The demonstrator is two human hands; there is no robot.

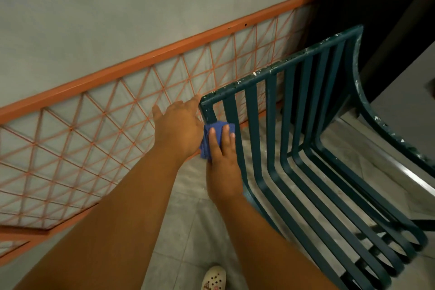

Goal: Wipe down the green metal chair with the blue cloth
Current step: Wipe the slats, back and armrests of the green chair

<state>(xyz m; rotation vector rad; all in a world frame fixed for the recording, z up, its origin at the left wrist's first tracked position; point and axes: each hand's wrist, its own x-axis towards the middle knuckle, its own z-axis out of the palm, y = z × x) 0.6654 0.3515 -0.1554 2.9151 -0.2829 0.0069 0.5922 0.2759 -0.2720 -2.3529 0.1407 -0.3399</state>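
The green metal chair [282,65] stands to the right, a slatted back and seat with white specks on its top rail and arm. My right hand [222,155] presses the crumpled blue cloth [217,128] against the chair back's left upright, just below the top corner, with the fingers laid flat over the cloth. My left hand [179,125] sits at that same corner, against the outer side of the upright, apparently gripping it. Its fingertips are hidden behind the frame.
An orange metal grid panel [94,148] leans along the grey wall on the left, close behind my left hand. Grey floor tiles [188,219] lie below, with my white shoe [213,278] at the bottom edge. A dark opening and a metal threshold strip [404,172] are on the right.
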